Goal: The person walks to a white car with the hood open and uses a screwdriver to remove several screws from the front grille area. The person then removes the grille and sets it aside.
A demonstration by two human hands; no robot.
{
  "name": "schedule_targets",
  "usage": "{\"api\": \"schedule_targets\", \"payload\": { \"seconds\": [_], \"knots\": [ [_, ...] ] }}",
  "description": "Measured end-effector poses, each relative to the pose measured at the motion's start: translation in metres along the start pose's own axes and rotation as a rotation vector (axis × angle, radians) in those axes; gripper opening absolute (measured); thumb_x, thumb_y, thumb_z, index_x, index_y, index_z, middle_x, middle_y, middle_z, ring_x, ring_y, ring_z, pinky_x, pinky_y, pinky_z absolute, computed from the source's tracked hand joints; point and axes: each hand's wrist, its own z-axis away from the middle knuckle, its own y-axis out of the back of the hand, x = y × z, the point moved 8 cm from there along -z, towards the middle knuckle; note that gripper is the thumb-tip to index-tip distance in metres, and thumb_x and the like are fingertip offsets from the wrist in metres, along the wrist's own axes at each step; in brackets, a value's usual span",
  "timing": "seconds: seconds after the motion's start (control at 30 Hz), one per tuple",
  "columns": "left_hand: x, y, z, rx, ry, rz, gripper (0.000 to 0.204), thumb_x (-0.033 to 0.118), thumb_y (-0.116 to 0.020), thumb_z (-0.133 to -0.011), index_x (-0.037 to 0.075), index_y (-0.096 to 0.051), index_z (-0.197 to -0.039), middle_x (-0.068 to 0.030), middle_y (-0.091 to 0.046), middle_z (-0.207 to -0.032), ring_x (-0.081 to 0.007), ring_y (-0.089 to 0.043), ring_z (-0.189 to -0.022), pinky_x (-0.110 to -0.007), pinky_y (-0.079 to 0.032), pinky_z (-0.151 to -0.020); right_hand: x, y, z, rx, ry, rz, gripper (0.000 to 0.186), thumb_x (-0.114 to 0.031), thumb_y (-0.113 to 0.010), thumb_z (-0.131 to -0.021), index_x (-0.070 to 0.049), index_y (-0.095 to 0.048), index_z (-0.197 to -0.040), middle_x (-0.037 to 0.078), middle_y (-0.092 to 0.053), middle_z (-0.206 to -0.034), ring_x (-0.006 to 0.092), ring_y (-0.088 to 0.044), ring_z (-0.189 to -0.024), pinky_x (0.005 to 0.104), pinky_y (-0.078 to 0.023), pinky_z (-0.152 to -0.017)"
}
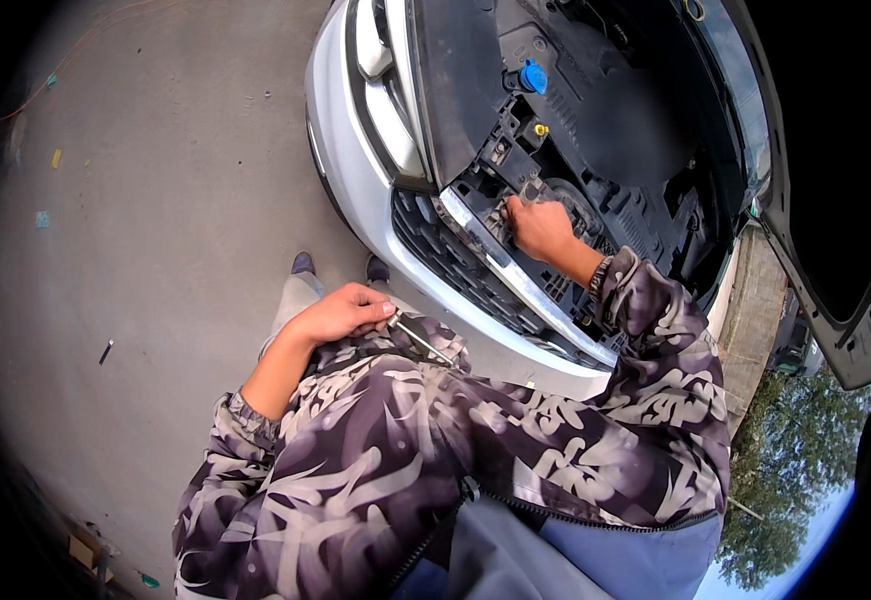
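My left hand (347,312) is closed at my waist, its thumb and fingers pinching one end of a slim silvery metal tool (423,338). The tool's shaft slants down to the right across my jacket; its exact kind does not show. Over the front edge of the open engine bay (465,60), just behind the chrome trim (495,258) above the grille, my right hand (543,230) reaches in with curled fingers. Its fingertips are against dark parts near the latch area. Whatever they grip is hidden.
The white car's front (350,170) with its black grille (445,255) stands right before me. A blue cap (532,77) and a yellow dipstick handle (540,129) stick up in the bay. The raised hood (835,250) is at right. Small litter dots the concrete floor (175,180).
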Motion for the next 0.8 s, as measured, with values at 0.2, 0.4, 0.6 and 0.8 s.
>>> {"api": "schedule_targets", "payload": {
  "seconds": [0.2, 0.4, 0.6, 0.8],
  "knots": [
    [0.004, 0.0, 0.005, 0.004, -0.087, 0.071, 0.036, 0.03, -0.053, -0.094, 0.004, -0.057, -0.07, 0.006, -0.043, -0.056, -0.0042, -0.035, -0.049, -0.023, -0.027, -0.047, 0.02, -0.021, -0.001, 0.005, -0.305, -0.251, 0.035, -0.034, -0.048, -0.092, 0.0, -0.056, -0.089, 0.023, -0.063, -0.084, 0.0405, -0.06, -0.084, 0.0505, -0.046, -0.072],
    [-0.007, 0.004, 0.011, -0.011, -0.101, 0.061, 0.037, 0.031, -0.053, -0.094, 0.004, -0.058, -0.07, 0.0057, -0.044, -0.055, -0.0045, -0.035, -0.05, -0.023, -0.028, -0.047, -0.006, 0.009, -0.01, 0.064, 0.271, 0.193, 0.024, -0.03, -0.051, -0.09, -0.006, -0.05, -0.089, 0.015, -0.06, -0.073, 0.0339, -0.061, -0.071, 0.0433, -0.047, -0.059],
    [-0.007, 0.009, 0.027, 0.024, -0.119, 0.093, 0.036, 0.032, -0.053, -0.094, 0.004, -0.058, -0.072, 0.006, -0.045, -0.058, -0.0044, -0.036, -0.051, -0.022, -0.029, -0.048, 0.004, 0.005, -0.003, 0.105, -0.144, -0.073, 0.032, -0.033, -0.05, -0.091, -0.005, -0.055, -0.074, 0.019, -0.058, -0.064, 0.0364, -0.06, -0.065, 0.0449, -0.044, -0.055],
    [0.002, 0.017, 0.018, 0.011, -0.203, 0.091, 0.038, 0.034, -0.055, -0.093, 0.003, -0.057, -0.071, 0.0039, -0.047, -0.059, -0.005, -0.038, -0.051, -0.022, -0.031, -0.048, 0.034, -0.026, -0.011, -0.148, -0.329, -0.447, 0.023, -0.023, -0.055, -0.087, -0.003, -0.055, -0.076, 0.015, -0.061, -0.066, 0.034, -0.063, -0.072, 0.0429, -0.046, -0.058]
  ]
}}
